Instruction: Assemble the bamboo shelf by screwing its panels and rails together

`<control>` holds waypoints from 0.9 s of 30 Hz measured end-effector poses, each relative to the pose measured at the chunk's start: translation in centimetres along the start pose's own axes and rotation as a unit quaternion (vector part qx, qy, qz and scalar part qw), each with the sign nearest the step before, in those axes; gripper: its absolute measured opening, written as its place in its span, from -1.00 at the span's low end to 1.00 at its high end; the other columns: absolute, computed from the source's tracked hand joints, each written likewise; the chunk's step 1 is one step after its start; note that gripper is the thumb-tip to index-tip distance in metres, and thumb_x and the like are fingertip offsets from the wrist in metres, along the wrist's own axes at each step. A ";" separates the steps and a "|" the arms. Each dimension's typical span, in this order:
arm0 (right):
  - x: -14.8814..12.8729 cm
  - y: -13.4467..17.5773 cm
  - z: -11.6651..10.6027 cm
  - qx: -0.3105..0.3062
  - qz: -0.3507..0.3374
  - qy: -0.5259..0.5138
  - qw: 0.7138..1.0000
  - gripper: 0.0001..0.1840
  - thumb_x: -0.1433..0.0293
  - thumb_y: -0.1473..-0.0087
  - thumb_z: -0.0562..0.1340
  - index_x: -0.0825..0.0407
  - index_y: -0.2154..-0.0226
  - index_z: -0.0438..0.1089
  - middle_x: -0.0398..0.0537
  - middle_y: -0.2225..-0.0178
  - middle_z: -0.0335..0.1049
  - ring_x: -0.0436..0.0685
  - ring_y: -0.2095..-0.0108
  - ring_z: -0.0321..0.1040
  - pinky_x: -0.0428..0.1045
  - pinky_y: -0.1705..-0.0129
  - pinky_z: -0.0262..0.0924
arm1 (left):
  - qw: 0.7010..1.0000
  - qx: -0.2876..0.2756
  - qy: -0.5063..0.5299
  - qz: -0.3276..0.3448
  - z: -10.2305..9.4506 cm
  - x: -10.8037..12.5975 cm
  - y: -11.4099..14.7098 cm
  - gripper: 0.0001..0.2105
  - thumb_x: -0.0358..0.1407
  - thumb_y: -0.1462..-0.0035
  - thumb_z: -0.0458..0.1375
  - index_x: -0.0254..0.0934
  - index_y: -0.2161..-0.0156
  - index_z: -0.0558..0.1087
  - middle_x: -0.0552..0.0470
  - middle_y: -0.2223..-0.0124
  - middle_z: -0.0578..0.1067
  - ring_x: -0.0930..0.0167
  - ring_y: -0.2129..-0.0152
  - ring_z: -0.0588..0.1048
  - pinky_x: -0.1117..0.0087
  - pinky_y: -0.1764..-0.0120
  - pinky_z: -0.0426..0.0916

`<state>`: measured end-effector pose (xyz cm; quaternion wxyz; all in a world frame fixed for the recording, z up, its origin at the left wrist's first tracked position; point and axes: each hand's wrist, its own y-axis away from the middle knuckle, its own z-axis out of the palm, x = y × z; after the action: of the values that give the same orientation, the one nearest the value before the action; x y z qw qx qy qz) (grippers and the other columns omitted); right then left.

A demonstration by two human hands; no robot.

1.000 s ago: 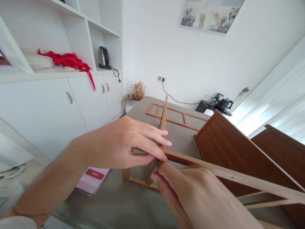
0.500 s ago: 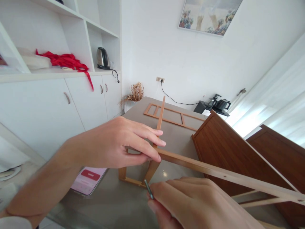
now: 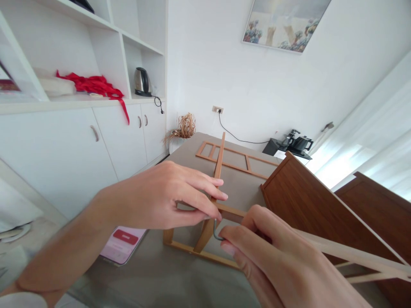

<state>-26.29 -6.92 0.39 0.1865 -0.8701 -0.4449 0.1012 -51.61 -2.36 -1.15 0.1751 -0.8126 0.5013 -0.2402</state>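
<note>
In the head view my right hand (image 3: 279, 261) pinches a bent metal hex key (image 3: 215, 232) between thumb and forefinger. The key's upright end reaches up to the corner joint of a wooden frame (image 3: 219, 160), close to my left fingertips. Whether it sits in a screw cannot be made out. My left hand (image 3: 170, 194) grips the frame at that corner, thumb and fingers around the upright piece. A long light rail runs from the joint to the right, passing behind my right hand. Part of the joint is hidden by my left fingers.
On the grey table (image 3: 144, 273), a phone (image 3: 123, 244) with a pink screen lies left of the frame. A flat ladder-like wooden frame (image 3: 236, 160) lies farther back. Brown wooden panels (image 3: 321, 205) lean at the right. A black kettle (image 3: 302, 143) stands behind them.
My right hand has moved up and left, bringing the hex key from below the frame to the corner joint. My left hand keeps its hold; the whole view has shifted slightly.
</note>
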 end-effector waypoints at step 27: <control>-0.5 -0.3 1.3 -0.001 0.019 0.034 0.999 -0.81 0.46 -0.29 0.08 -0.05 0.35 0.31 -0.12 0.39 0.28 0.01 0.37 0.36 -0.17 0.55 0.12 | 1.000 0.004 -0.025 0.004 0.1 0.2 0.1 -0.79 -0.44 -0.22 0.20 -0.14 0.12 0.61 0.06 -0.11 0.54 0.34 -0.13 0.46 0.41 -0.16 0.39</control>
<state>-27.25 -6.81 -0.63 0.1991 -0.8814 -0.4218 0.0743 -51.58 -2.58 -1.20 0.1913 -0.8159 0.4989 -0.2210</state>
